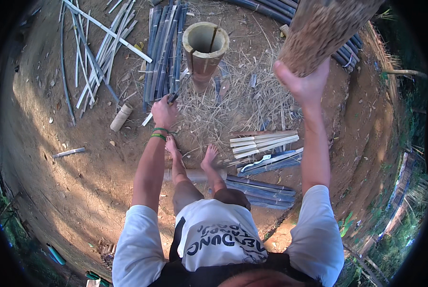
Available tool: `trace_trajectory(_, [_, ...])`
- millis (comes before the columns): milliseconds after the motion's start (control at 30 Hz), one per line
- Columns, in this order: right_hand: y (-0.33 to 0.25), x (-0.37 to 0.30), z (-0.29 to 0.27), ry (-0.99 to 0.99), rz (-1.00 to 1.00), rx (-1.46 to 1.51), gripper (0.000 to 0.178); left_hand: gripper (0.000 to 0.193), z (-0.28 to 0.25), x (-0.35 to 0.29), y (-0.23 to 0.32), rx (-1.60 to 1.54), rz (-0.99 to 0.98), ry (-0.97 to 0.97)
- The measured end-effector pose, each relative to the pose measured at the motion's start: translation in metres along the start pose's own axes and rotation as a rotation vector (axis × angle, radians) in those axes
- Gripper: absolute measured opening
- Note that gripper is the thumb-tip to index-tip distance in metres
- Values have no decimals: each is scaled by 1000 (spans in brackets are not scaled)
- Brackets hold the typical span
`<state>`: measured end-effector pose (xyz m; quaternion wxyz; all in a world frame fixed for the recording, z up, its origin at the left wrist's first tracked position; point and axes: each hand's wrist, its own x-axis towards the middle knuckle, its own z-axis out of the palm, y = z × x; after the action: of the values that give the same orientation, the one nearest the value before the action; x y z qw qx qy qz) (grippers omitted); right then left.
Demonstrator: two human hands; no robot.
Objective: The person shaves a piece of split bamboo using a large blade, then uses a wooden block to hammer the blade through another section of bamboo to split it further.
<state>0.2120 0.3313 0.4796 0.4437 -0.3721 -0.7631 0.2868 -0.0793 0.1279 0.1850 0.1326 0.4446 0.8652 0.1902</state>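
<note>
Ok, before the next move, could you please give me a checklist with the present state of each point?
1. Left hand closed around the dark tool handle: ok.
2. Right hand gripping the raised wooden block: ok.
3. Bamboo tube standing upright: ok.
4. Tool firmly seated in the tube: cannot tell.
5. Footwear on: not ok, feet bare.
6. Ground beside tube free of shavings: not ok.

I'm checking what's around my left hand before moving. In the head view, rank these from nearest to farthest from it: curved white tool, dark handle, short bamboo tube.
From the left hand:
1. Dark handle: in its grip.
2. Short bamboo tube: lying on the ground to its left.
3. Curved white tool: well off to its lower right.
</note>
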Motion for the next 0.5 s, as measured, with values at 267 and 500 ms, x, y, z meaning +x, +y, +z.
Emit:
trace_trajectory(267, [137, -123, 58, -643, 828, -375, 90, 26, -5, 18, -19, 228, 58, -147])
trace_trajectory(500, [63, -46, 4, -328, 502, -112, 81, 26, -3, 22, -29, 253, 47, -151])
